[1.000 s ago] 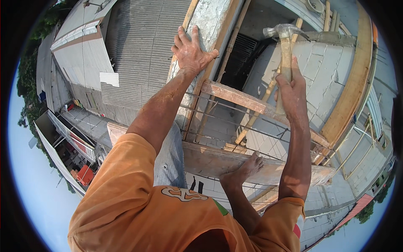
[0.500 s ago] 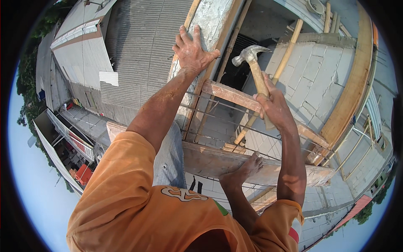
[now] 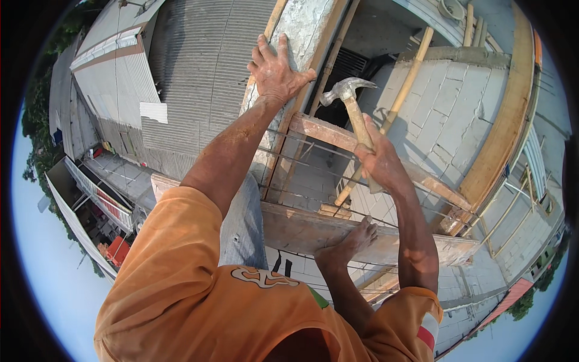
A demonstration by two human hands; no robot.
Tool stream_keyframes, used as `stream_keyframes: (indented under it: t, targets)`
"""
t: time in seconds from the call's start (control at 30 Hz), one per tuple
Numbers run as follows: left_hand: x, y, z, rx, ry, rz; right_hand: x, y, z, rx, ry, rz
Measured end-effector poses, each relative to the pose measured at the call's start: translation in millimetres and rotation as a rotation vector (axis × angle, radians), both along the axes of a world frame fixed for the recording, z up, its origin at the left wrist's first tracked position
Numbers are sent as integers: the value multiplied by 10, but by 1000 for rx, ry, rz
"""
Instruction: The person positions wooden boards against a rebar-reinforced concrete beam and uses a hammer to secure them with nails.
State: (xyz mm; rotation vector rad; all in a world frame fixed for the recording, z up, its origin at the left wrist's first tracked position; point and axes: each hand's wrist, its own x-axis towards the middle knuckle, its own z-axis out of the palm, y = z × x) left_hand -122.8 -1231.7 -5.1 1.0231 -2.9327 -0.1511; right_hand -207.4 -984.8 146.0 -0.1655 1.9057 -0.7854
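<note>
With its fingers spread, my left hand [image 3: 278,71] rests flat on the rough concrete top of a beam [image 3: 306,27] edged with wooden boards. In my right hand [image 3: 381,161] is a claw hammer [image 3: 356,114], gripped round its wooden handle. The hammer's metal head points away from me, above a reddish wooden crosspiece [image 3: 322,131] that runs rightward from the beam. My right hand hides part of the crosspiece. Thin steel bars run below, close to my right forearm.
My bare foot [image 3: 350,247] stands on a long wooden board [image 3: 289,232] above an open drop. Past the hammer lean a bamboo pole [image 3: 413,75] and a grey block wall [image 3: 440,102]. A thick timber [image 3: 497,139] bounds the right. Corrugated roofing [image 3: 199,78] lies left.
My right hand and the hammer have moved left and slightly toward me. My left hand stays in place on the beam.
</note>
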Motion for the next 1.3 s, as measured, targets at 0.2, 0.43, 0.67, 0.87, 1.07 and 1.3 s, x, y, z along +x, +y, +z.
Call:
stream_keyframes:
  t: [0.2,0.43,0.67,0.87,1.07,1.3]
  targets:
    - [11,-26,10,-5,15,-11,-384,119,141,-99,214,-253]
    - [35,-25,-36,-20,23,-6,69,-83,39,-184,355,-42]
    - [31,-19,-21,-42,-5,-6,-271,251,30,-109,178,-289]
    - [52,-22,-67,-42,36,-18,-339,-43,212,-234,403,-505]
    - [15,27,5,-22,-14,1,90,179,-63,22,-6,-20]
    - [34,-15,-13,-5,26,-13,-480,97,239,-227,434,-588]
